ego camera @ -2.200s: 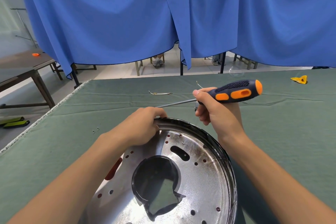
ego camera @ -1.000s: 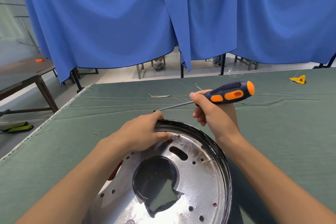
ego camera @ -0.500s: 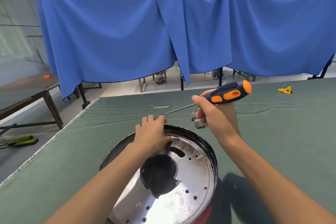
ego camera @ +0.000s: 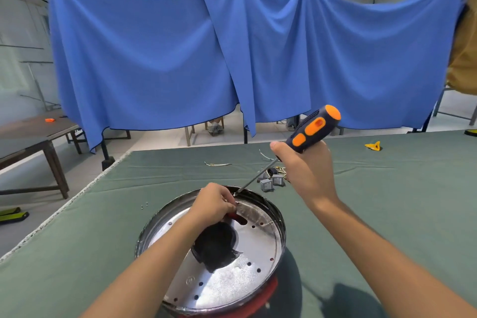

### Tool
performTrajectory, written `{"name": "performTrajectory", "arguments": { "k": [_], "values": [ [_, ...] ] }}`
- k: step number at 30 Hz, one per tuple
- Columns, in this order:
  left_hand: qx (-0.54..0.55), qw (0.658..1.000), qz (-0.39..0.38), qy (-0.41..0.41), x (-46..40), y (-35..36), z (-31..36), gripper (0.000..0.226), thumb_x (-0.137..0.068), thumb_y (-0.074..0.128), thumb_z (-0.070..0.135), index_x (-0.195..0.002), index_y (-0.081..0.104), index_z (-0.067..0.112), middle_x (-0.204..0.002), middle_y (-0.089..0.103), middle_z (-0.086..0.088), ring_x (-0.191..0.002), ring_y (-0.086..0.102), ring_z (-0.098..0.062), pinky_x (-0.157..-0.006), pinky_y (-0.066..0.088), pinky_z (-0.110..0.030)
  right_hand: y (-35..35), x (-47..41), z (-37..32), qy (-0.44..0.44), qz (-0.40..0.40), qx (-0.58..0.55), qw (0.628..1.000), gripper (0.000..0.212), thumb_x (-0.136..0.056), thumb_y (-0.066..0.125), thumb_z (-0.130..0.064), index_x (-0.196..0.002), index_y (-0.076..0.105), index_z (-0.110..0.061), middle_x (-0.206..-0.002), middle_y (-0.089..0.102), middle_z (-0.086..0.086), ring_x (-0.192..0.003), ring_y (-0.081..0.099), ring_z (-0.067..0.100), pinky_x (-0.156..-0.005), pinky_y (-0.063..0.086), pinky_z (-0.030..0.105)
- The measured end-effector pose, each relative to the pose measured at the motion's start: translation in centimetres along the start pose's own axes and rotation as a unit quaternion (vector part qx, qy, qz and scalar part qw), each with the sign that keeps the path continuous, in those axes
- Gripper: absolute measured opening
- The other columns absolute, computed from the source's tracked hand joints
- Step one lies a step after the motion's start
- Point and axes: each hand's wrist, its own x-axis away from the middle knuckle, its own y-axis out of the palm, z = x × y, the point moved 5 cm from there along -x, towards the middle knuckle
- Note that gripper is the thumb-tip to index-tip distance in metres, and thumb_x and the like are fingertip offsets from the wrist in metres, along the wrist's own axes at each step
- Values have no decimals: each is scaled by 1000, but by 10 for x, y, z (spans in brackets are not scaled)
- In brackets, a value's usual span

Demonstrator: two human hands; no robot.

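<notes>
Both hands are busy and a little apart. My right hand [ego camera: 304, 170] is wrapped tight around the orange and black screwdriver [ego camera: 313, 125]. My left hand [ego camera: 214, 204] has its fingers curled down on the far edge of the metal base [ego camera: 232, 284], the shiny round one with small holes, which sits on the desk [ego camera: 387, 214] at the bottom middle of the frame.

A second ago the screwdriver lay almost flat above the rim. Now its handle is tipped up toward the upper right and the thin tip points down, right beside my left fingers. I think the tip is being set on a screw at the rim (I cannot see the screw, the fingers hide it). So the turning looks ready to begin, not yet done.

Some little grey switches [ego camera: 267, 184] lie just past the rim, under the screwdriver shaft. A bit of wire [ego camera: 216, 164] lies farther back. Two tiny screws [ego camera: 144, 205] sit to the left of the base. A yellow scrap [ego camera: 373, 146] is far off at the right. A big blue curtain [ego camera: 154, 59] hangs behind.

My own left fingers crowd the spot, so the tip could slip and poke them.
</notes>
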Motion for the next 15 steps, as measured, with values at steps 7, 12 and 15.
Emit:
{"name": "performTrajectory", "arguments": {
  "k": [7, 12, 15],
  "values": [
    [40, 999, 5, -12, 3, -3, -2, 8, -79, 71, 6, -86, 73, 9, -58, 52, 8, -44, 49, -1, -41, 34, -6, 7, -8, 2, -12, 0, 59, 998, 39, -78, 66, -17, -51, 37, -17, -38, 40, -12, -34, 41, 2, -34, 27, 7],
    [66, 998, 2, -14, 5, -2, -2, 11, -80, 70, 3, -90, 73, 5, -59, 51, 5, -39, 51, -1, -40, 36, -8, 13, -10, 10, -9, -2, 86, 996, 36, -76, 66, -17, -52, 39, -16, -40, 42, -12, -37, 42, 3, -36, 30, 8],
    [68, 998, 5, -10, 5, -2, -3, 12, -81, 70, 4, -93, 73, 6, -62, 53, 5, -49, 49, -3, -41, 37, -7, 16, -11, 13, -8, -6, 88, 996, 36, -75, 66, -15, -52, 39, -15, -38, 40, -11, -35, 43, 2, -34, 28, 8]
  ]
}}
